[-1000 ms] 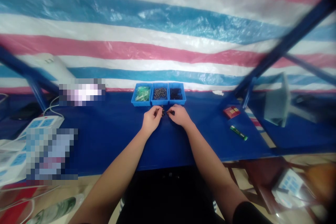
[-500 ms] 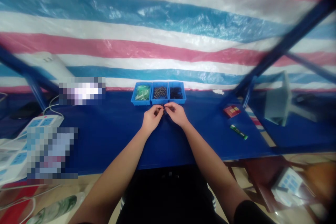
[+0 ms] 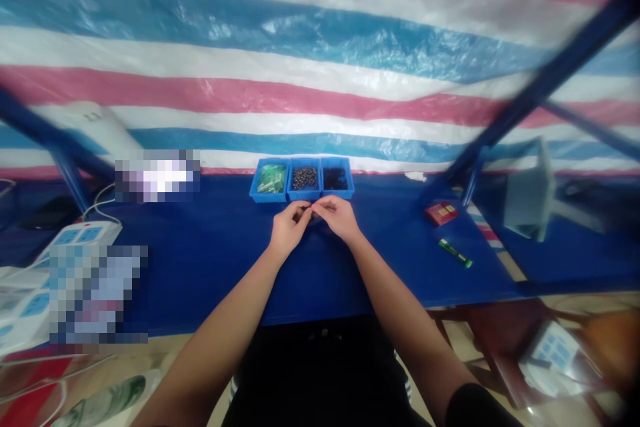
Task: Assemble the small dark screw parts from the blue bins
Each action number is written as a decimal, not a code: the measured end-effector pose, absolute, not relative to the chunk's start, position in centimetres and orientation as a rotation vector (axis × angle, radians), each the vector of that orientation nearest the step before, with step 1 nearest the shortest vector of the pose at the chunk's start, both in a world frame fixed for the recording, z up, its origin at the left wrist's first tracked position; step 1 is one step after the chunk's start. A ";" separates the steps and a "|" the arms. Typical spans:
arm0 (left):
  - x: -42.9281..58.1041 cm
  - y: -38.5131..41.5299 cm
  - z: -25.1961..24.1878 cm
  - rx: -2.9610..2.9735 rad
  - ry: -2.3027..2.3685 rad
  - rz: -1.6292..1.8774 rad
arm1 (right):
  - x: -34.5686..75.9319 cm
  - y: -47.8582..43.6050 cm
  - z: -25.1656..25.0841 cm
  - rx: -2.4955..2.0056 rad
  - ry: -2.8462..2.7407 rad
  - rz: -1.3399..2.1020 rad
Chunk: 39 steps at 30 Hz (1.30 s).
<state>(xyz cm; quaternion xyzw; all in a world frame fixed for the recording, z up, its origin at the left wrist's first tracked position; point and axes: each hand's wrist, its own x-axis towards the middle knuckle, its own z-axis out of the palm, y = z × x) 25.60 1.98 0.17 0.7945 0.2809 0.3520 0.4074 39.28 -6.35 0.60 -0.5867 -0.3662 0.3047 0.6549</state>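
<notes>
My left hand [image 3: 291, 227] and my right hand [image 3: 338, 217] meet fingertip to fingertip just in front of three blue bins. Both are closed in a pinch; whatever lies between the fingers is too small and too covered to name. Behind them, the left bin [image 3: 254, 193] holds green and clear plastic packets [image 3: 273, 177]. Small metallic and dark parts [image 3: 305, 178] fill the middle bin [image 3: 303, 195]. In the right bin [image 3: 350, 188] lie small black parts [image 3: 335, 179].
On the blue table [image 3: 320, 280], a red box [image 3: 441, 213] and a green tube-like packet [image 3: 455, 253] lie to the right. White power strips [image 3: 87, 233] with cables stand at left. Blue slanted posts [image 3: 530, 93] rise at both sides before a striped sheet [image 3: 320, 93].
The fingertips of my two hands have drawn slightly closer together, and the right fingers have shifted a little. The bins and other things stay in place.
</notes>
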 end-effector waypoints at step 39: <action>25.6 2.1 0.5 2.007 0.744 0.840 | 39.7 -6.3 -0.4 -1.413 -0.941 0.544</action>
